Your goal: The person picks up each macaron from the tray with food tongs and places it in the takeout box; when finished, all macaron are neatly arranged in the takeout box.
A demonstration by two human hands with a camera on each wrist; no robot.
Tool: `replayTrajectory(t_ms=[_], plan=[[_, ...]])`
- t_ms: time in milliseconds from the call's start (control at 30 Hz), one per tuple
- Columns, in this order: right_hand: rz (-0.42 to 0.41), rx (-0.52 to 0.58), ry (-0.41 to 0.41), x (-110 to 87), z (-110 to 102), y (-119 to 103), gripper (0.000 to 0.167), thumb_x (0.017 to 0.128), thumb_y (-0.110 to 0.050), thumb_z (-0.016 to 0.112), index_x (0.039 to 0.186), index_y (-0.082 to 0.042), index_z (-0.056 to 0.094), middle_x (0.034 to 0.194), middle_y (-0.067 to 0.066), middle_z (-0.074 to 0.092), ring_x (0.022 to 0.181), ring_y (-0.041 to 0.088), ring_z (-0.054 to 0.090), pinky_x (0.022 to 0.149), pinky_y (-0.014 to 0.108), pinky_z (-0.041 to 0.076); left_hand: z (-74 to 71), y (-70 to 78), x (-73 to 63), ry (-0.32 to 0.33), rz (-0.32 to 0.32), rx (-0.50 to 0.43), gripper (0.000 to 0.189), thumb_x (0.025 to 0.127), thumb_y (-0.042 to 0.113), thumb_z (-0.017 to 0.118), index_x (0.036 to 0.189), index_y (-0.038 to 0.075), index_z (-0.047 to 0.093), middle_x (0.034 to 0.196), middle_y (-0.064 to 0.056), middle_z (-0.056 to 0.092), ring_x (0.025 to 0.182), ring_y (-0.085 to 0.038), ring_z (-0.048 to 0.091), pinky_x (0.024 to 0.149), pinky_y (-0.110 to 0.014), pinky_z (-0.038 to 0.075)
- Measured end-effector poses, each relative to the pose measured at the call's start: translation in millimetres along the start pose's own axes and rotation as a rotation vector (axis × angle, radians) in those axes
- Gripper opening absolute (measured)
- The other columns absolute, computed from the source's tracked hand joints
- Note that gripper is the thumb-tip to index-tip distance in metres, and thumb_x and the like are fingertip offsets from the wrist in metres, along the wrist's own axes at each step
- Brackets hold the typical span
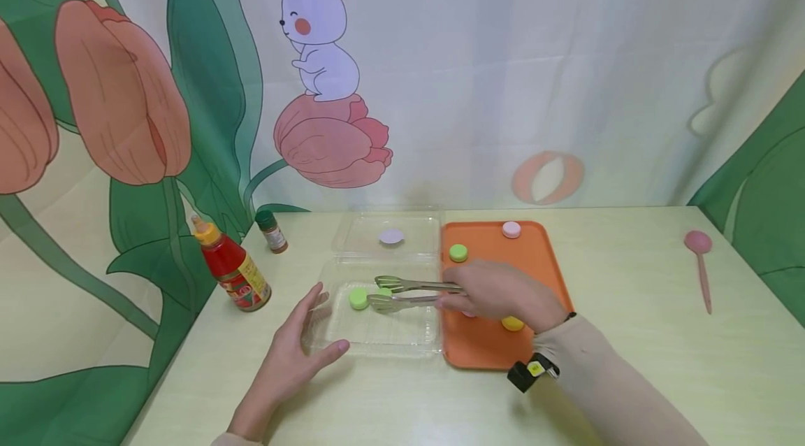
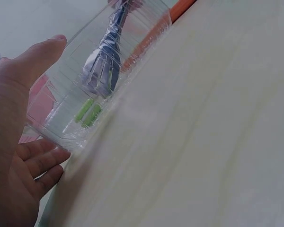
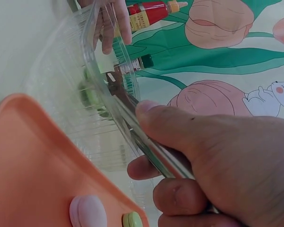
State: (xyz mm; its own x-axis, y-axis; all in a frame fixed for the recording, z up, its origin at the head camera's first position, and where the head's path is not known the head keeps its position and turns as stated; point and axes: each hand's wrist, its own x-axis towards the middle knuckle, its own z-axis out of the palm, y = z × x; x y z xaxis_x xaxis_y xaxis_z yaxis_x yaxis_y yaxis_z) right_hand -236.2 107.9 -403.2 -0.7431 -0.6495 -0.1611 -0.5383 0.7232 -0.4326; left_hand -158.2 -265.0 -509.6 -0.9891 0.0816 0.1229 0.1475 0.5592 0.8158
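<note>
My right hand [image 1: 493, 296] grips a pair of metal tongs [image 1: 418, 285] reaching left from above the orange tray [image 1: 484, 351]. The tong tips are around or against a green macaron [image 1: 384, 291] in the clear plastic box [image 1: 352, 333]; whether they pinch it cannot be told. Just left of it, a second green macaron [image 1: 358, 298] lies in the box. My left hand [image 1: 292, 351] is at the box's left front corner, thumb spread from the fingers, which lie along the left wall. The left wrist view shows both green macarons [image 2: 91, 116] side by side through the plastic.
The box's clear lid [image 1: 358, 228] lies folded back, with a pale oval label [image 1: 392, 237]. On the tray are pink [image 1: 511, 229], green [image 1: 458, 253] and yellow [image 1: 512, 324] macarons. A sauce bottle [image 1: 233, 268] and spice jar [image 1: 272, 231] stand left; a pink spoon [image 1: 699, 257] lies far right.
</note>
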Motion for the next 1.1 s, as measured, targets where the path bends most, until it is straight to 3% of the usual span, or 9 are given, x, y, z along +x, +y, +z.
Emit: replayTrajectory(t_ms=[600, 800, 933, 1100], plan=[[0.003, -0.003, 0.014, -2.3, -2, 0, 0.031, 0.11, -0.044, 0.071, 0.098, -0.016, 0.063, 0.071, -0.005, 0.052, 0.062, 0.008, 0.048, 0.062, 0.028, 0.042, -0.4, -0.2, 0.0, 0.003, 0.011, -0.002, 0.109, 0.091, 0.044, 0.094, 0.177, 0.029, 0.028, 0.173, -0.007, 0.049, 0.157, -0.033, 0.051, 0.132, -0.065, 0.033], [-0.002, 0.046, 0.086, -19.5, -9, 6, 0.041, 0.109, -0.051, 0.071, 0.126, -0.014, 0.068, 0.081, -0.006, 0.066, 0.07, 0.009, 0.058, 0.071, 0.032, 0.052, 0.2, 0.1, 0.0, 0.002, 0.009, -0.002, 0.11, 0.092, 0.044, 0.094, 0.178, 0.029, 0.027, 0.174, -0.007, 0.048, 0.157, -0.033, 0.052, 0.132, -0.067, 0.032], [-0.005, 0.069, 0.156, -30.4, -9, 13, 0.054, 0.108, -0.056, 0.07, 0.139, -0.013, 0.064, 0.088, -0.007, 0.066, 0.07, 0.01, 0.058, 0.066, 0.031, 0.05, 0.1, 0.4, 0.2, 0.003, 0.007, -0.003, 0.11, 0.092, 0.044, 0.093, 0.178, 0.029, 0.026, 0.174, -0.007, 0.048, 0.157, -0.033, 0.052, 0.132, -0.066, 0.032], [0.011, 0.134, 0.21, -40.0, -2, 25, 0.048, 0.105, -0.061, 0.071, 0.123, -0.016, 0.065, 0.073, -0.009, 0.055, 0.058, 0.009, 0.046, 0.055, 0.027, 0.038, -0.1, 0.4, -0.4, -0.002, -0.001, -0.001, 0.11, 0.092, 0.044, 0.093, 0.178, 0.03, 0.026, 0.174, -0.006, 0.048, 0.157, -0.032, 0.052, 0.132, -0.068, 0.031]])
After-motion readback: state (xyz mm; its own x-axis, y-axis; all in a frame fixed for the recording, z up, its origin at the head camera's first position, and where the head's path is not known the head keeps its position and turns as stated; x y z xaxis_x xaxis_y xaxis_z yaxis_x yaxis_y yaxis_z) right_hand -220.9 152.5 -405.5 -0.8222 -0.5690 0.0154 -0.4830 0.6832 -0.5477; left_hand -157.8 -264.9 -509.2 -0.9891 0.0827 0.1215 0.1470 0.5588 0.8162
